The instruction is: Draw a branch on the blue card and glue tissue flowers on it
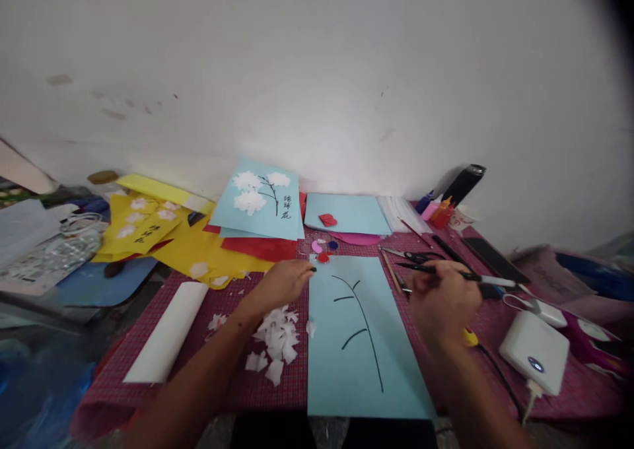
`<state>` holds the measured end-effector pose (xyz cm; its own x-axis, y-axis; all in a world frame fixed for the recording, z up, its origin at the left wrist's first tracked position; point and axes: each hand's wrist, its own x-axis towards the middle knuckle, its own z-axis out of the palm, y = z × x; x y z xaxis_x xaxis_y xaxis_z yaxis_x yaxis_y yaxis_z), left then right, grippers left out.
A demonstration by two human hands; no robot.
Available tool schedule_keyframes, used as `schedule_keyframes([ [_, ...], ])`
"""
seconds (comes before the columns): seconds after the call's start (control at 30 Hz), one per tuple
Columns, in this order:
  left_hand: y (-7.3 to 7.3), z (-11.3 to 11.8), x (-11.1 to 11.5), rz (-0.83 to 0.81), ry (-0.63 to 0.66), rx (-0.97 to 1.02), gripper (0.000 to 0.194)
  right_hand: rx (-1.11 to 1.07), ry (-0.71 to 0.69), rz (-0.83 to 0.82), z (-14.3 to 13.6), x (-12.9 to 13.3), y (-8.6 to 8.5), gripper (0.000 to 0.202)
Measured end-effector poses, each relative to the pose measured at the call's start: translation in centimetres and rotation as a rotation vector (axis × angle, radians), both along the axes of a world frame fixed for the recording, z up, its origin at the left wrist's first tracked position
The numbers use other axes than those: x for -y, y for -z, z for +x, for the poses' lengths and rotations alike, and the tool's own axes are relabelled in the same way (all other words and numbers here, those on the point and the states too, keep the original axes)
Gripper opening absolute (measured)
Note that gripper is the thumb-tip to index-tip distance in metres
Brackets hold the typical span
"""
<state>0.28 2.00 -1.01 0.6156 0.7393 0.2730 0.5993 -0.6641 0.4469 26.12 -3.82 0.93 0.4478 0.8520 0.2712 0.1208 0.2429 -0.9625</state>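
Note:
A sheet of light blue paper (337,376) lies before me, with a dark branch line and short side strokes drawn on it. My right hand (443,300) is closed round a black marker (483,279) with a pale rear end, its tip pointing left above the table, off the sheet's right edge. My left hand (284,282) is pinched at the sheet's upper left edge, and a small black marker cap (313,269) shows at its fingertips. Below that hand sits a pile of torn white paper pieces (280,337). One white scrap (311,329) lies on the sheet's left edge.
A finished blue picture (267,198) with white paper blossoms leans at the back, near yellow sheets (183,251). Scissors (413,256), paint bottles (440,212) and a white power bank (535,351) are on the right. A roll of white paper (168,333) lies left.

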Motion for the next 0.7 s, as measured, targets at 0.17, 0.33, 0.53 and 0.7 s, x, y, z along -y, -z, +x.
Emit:
schedule_keyframes([
  [0.17, 0.4, -0.7, -0.4, -0.004, -0.032, 0.098, 0.028, 0.253, -0.206, -0.052, -0.1, -0.6, 2.4, 0.019],
  [0.33, 1.8, -0.2, 0.0, 0.018, 0.044, -0.122, 0.026, 0.513, -0.249, 0.017, -1.3, -1.0, 6.9, 0.018],
  [0.53, 2.7, -0.5, -0.2, 0.059, 0.018, -0.210, 0.024, 0.541, -0.247, -0.029, -0.4, -1.0, 7.1, 0.014],
  [0.7, 2.8, -0.3, -0.4, 0.047, 0.013, -0.198, 0.023, 0.525, -0.270, -0.041, -0.7, -1.1, 6.9, 0.014],
])
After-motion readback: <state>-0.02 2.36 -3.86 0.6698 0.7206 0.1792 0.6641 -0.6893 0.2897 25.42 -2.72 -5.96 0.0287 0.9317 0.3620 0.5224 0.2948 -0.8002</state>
